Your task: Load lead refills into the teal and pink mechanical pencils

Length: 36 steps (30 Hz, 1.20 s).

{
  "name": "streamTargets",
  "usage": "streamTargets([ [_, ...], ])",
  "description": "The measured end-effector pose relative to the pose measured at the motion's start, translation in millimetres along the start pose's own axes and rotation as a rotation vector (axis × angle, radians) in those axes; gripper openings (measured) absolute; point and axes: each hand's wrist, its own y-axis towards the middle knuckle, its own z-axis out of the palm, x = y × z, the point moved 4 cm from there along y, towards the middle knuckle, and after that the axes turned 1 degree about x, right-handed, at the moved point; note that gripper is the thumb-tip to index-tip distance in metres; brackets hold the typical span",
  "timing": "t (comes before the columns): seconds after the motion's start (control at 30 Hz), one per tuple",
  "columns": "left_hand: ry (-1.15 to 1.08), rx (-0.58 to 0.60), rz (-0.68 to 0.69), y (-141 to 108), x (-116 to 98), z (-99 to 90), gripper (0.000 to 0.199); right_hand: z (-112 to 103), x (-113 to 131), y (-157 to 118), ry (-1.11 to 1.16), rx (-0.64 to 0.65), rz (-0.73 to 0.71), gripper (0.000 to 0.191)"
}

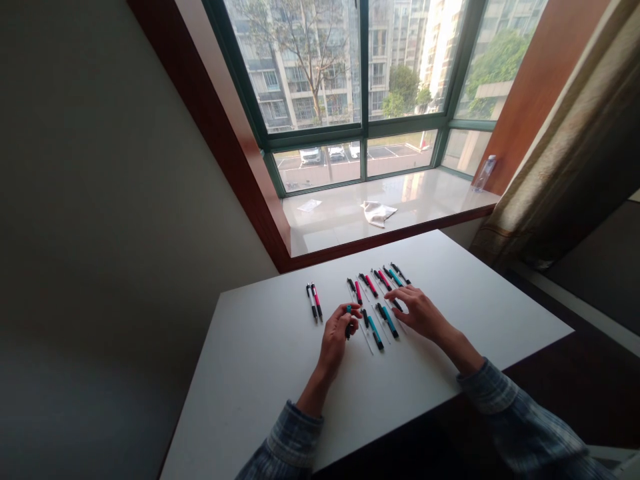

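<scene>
My left hand [333,340] is closed around a teal and black pen barrel [349,311], held upright above the table with its teal end up. My right hand [424,315] hovers over the right side of the laid-out pen parts, thumb and fingers apart, near a black pen piece [397,306]. Between and below the hands lie teal barrels with black grips, one [375,333] nearer me and another [390,323] to its right. Pink barrels [358,293] lie farther back, with black upper pieces and thin refills [367,341] beside them. My right fingers partly cover some parts.
Two whole pens, one white and black [312,304] and one pink and black [317,301], lie side by side left of the parts. The white table [250,373] meets a window sill [330,230] bearing a crumpled white cloth or tissue [379,213] and a clear bottle [484,175].
</scene>
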Motion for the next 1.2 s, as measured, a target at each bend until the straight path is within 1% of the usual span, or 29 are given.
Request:
streamTargets([
  [0.1,0.022,-0.026,-0.002,-0.2,0.9,-2.2,0.032,0.8,-2.7,-0.2,0.006,-0.001,-0.008,0.029],
  [0.2,0.089,-0.052,-0.011,-1.7,-0.7,-3.4,0.034,-3.5,1.3,-3.1,0.042,-0.026,0.002,0.028],
  [0.27,0.124,-0.077,0.002,-2.8,-3.5,-3.5,0.037,-6.5,11.2,-6.3,0.096,-0.051,0.003,0.024],
  [0.33,0.127,-0.095,0.033,-3.6,-6.8,-2.7,0.041,-6.5,27.3,-10.6,0.183,-0.081,0.004,0.018],
  [0.43,0.112,-0.085,0.067,-4.1,-9.7,-0.5,0.039,2.9,56.0,-17.4,0.342,-0.114,0.049,0.013],
  [0.5,0.108,-0.075,0.074,-4.1,-10.0,0.1,0.034,14.7,72.0,-20.9,0.457,-0.124,0.118,0.017],
  [0.57,0.104,-0.078,0.078,-4.1,-9.9,-0.7,0.033,27.4,82.9,-23.2,0.545,-0.132,0.187,0.021],
  [0.63,0.094,-0.083,0.081,-4.1,-9.9,-1.8,0.034,37.7,88.4,-24.4,0.604,-0.147,0.237,0.023],
  [0.7,0.081,-0.083,0.081,-4.0,-10.0,-2.5,0.033,43.1,89.1,-25.0,0.646,-0.183,0.258,0.021],
  [0.77,0.077,-0.093,0.083,-3.7,-10.4,-3.2,0.034,43.0,86.0,-25.7,0.678,-0.231,0.263,0.018],
  [0.9,0.097,-0.132,0.094,-2.7,-10.4,-4.8,0.03,31.5,71.2,-26.7,0.725,-0.308,0.312,0.02],
  [0.97,0.091,-0.085,0.066,-2.4,-8.1,-3.0,0.027,24.1,63.4,-25.1,0.8,-0.319,0.34,0.025],
  [1.1,0.052,0.08,-0.024,-4.1,-1.5,4.3,0.025,11.9,56.1,-16.7,0.983,-0.31,0.325,0.032],
  [1.2,0.029,0.112,-0.032,-5.0,0.4,6.0,0.024,7.5,58.1,-10.4,1.017,-0.289,0.288,0.031],
])
